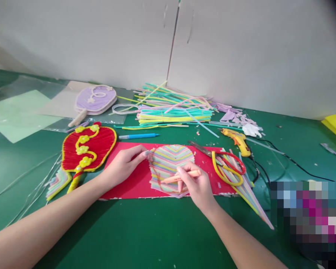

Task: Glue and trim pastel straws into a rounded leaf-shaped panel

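A striped pastel panel made of pipe cleaners laid side by side lies on a red sheet. An orange-brown line curves along its edges. My right hand is closed around a light orange marker, its tip at the panel's lower left. Thumb and fingers of my left hand are pinched together at the panel's upper left edge. Right of the panel lie scissors with red and yellow handles, over pastel pipe cleaners. A red fan with yellow flowers rests left of my left hand.
A pile of coloured pipe cleaners lies at the back, beside a lilac fan on plastic. A blue pen lies behind the red sheet. On the right are a yellow glue gun and its black cord. A grey wall stands behind.
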{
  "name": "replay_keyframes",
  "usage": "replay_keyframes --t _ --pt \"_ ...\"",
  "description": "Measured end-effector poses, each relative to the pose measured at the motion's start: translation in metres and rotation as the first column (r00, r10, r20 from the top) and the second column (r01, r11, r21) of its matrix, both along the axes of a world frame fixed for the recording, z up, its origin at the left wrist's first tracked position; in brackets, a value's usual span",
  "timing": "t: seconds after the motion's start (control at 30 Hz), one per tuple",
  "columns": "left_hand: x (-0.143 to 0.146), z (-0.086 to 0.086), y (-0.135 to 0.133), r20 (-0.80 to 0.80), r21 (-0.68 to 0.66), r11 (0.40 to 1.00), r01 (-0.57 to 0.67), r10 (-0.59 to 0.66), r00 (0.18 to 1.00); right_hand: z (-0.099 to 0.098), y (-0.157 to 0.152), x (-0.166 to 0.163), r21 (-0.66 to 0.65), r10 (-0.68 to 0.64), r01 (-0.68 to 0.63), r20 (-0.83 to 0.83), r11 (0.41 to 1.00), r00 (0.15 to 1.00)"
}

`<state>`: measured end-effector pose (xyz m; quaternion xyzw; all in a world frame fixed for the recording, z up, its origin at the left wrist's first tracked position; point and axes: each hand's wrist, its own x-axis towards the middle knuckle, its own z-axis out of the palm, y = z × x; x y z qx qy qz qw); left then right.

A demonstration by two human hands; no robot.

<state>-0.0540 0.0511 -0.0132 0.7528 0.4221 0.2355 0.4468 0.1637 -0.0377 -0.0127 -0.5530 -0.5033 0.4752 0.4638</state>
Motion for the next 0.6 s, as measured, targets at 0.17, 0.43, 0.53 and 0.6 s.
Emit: replay_keyframes --t 0.17,0.43,0.53,0.6 --pt "0.0008 0.0011 -0.0003 -0.019 0.009 1.0 -0.003 0.004 1.0 -0.0005 -0.0003 0.0003 0.008 -0.001 0.001 -0.013 1.0 1.0" --pt "0.0009 0.0012 -0.0006 -0.038 0.004 1.0 -0.015 0.015 0.999 -0.0041 -0.0013 0.0015 -0.017 0.02 -0.021 -0.036 1.0 0.999" --pt "0.0014 0.0022 -0.0009 -0.034 0.005 1.0 -0.013 0.014 0.999 -0.0036 -0.0014 0.0017 -0.043 0.028 -0.031 -0.069 0.999 0.997" --pt "0.0018 0.0031 -0.001 -0.029 0.008 1.0 -0.015 0.015 0.999 -0.003 -0.0019 0.0012 -0.04 0.021 -0.024 -0.071 0.999 0.997"
